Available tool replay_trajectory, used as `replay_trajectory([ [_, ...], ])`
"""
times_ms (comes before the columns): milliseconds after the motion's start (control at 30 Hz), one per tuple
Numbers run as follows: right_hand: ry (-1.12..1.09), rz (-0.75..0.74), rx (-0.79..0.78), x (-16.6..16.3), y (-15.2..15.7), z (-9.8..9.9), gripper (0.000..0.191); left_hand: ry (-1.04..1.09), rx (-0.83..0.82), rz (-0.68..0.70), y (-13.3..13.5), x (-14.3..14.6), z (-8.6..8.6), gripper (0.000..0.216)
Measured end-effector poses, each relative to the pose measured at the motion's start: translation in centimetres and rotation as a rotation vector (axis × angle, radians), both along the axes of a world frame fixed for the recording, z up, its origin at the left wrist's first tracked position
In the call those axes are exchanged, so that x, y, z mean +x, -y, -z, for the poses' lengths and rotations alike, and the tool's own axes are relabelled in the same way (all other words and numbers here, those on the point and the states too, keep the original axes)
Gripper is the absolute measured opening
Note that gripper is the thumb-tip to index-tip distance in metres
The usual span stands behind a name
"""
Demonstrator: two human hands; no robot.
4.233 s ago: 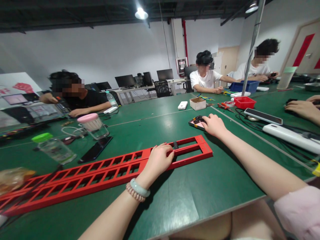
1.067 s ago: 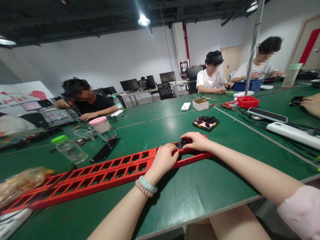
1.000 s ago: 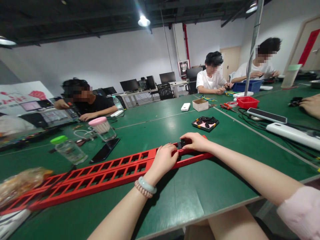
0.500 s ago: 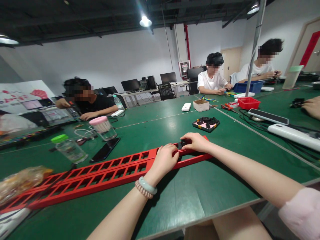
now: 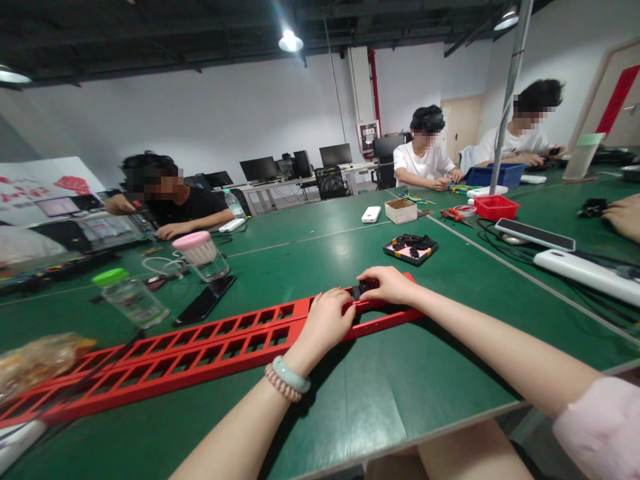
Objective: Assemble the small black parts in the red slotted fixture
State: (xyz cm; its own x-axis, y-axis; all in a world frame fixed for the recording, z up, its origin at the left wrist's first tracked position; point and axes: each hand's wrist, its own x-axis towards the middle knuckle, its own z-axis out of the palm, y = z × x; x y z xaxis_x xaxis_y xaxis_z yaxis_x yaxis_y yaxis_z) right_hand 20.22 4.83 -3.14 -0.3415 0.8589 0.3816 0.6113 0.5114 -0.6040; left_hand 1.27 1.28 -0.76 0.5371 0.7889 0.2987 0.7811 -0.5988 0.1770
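A long red perforated metal rail [image 5: 200, 343] lies across the green table [image 5: 380, 393]. My left hand [image 5: 327, 323] is closed on the rail near its right end, fingers curled over its top edge. My right hand [image 5: 387, 285] rests on the rail just to the right and pinches a small black clip [image 5: 361, 290] between thumb and fingertips, right at my left hand's fingertips. A small tray of black parts [image 5: 411, 247] sits beyond the rail.
Two clear jars, pink lid [image 5: 200, 253] and green lid [image 5: 129, 297], and a phone [image 5: 205, 299] stand at left. A white box [image 5: 401, 211], red bin [image 5: 496, 206], power strip [image 5: 585, 268] and cables lie at right. Three people sit across; another person's hand [image 5: 623, 219] rests far right.
4.2 s ago my right hand was at the parts tray; it has since come back to the rail holding a black clip. Over the last second both hands have barely shifted.
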Motion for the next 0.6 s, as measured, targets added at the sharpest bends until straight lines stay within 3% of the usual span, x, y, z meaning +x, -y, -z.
replay_trajectory([
  [600,0.015,-0.028,0.018,-0.06,-0.10,-0.02,0.042,-0.011,0.020,0.008,-0.32,-0.15,0.27,0.019],
])
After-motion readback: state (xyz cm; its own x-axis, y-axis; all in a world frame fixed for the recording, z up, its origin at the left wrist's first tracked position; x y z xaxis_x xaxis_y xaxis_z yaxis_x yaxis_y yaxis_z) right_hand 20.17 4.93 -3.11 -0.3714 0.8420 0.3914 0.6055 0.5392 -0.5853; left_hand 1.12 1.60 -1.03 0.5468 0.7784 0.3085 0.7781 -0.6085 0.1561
